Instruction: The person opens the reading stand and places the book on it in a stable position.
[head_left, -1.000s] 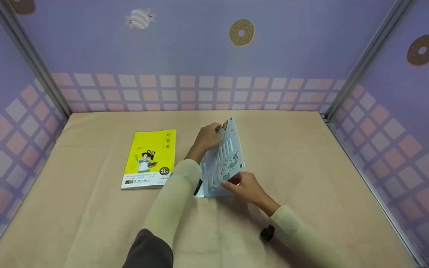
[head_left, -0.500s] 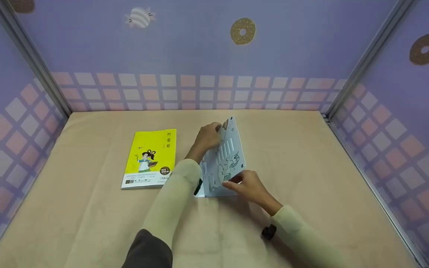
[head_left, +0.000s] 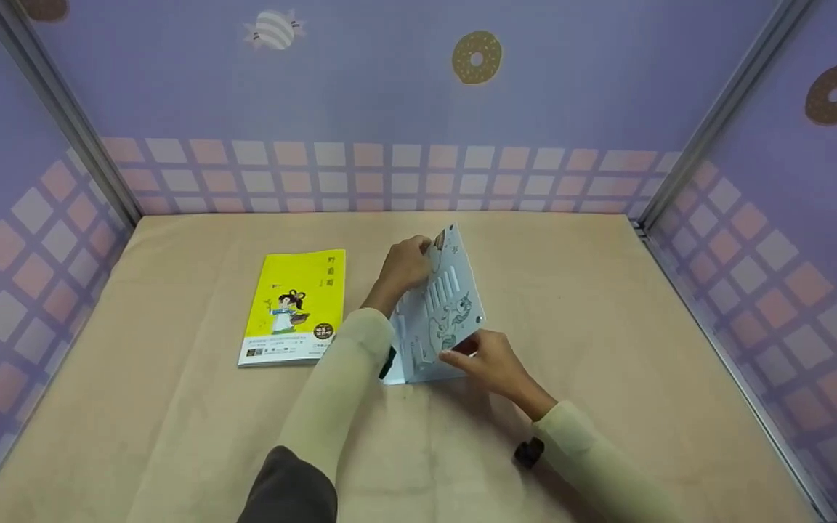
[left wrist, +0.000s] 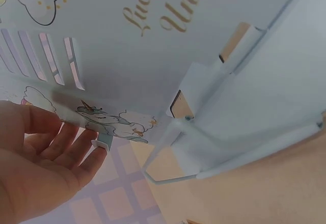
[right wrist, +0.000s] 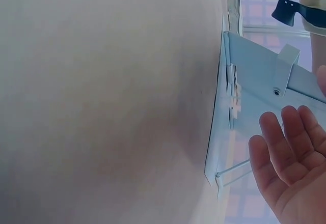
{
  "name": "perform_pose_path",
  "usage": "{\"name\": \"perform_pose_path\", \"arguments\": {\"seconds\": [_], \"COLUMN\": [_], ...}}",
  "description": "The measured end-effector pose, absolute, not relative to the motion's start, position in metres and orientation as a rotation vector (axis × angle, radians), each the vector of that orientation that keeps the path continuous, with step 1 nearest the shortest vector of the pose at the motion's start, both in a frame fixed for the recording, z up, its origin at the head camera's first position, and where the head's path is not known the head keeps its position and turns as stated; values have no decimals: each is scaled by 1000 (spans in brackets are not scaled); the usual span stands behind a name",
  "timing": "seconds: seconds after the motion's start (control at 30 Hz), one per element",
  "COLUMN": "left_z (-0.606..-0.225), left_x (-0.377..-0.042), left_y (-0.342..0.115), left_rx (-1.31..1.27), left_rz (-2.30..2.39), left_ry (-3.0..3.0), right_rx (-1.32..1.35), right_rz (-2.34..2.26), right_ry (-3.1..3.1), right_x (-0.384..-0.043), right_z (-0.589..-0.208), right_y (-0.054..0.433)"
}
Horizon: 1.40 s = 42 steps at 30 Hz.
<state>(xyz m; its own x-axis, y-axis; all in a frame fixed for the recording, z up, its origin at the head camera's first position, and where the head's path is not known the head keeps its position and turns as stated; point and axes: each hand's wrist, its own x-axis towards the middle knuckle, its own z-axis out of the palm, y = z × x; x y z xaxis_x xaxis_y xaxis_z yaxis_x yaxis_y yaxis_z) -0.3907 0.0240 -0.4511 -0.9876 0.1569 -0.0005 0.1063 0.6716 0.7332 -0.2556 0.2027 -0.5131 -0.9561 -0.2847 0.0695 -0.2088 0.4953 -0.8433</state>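
A pale blue-white folding book stand [head_left: 455, 290] with slots and unicorn drawings is raised on its base in the middle of the table. My left hand [head_left: 405, 263] holds the far edge of its tilted panel; in the left wrist view the fingers [left wrist: 66, 142] curl at the edge beside a small clip. With the thumb on the panel's face, my right hand [head_left: 492, 361] pinches the near lower edge. Gold lettering, a hinge and a wire leg [left wrist: 244, 145] show in the left wrist view. Another clip [right wrist: 288, 66] on the stand appears in the right wrist view.
Left of the stand lies a yellow book [head_left: 298, 290] with a cartoon figure on its cover. A beige cloth [head_left: 171, 436] covers the table. Purple panels [head_left: 375, 80] with pink and white squares enclose the back and sides.
The stand's panel leans very slightly further right, and my right hand shifts a little with it. My left hand keeps its hold; the head view moves slightly.
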Motion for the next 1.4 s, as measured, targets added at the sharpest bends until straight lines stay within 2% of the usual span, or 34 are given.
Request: {"name": "perform_pose_path", "arguments": {"seconds": [0.4,0.63,0.97,1.4], "left_z": [-450,-450,-454,-457], "left_x": [-391,-389,-389,-385], "left_y": [2,-13,-26,-36], "left_rx": [167,113,81,56], "left_rz": [1258,1304,1373,1322], "left_ry": [2845,2805,2728,2685], "right_rx": [-172,68,268,349], "right_rz": [-1524,-1702,-1768,-1714], "right_ry": [2750,2642,2573,2656], "right_x": [-263,-275,-289,-307], "right_z": [-513,-513,-509,-504], "right_y": [233,241,248,255]}}
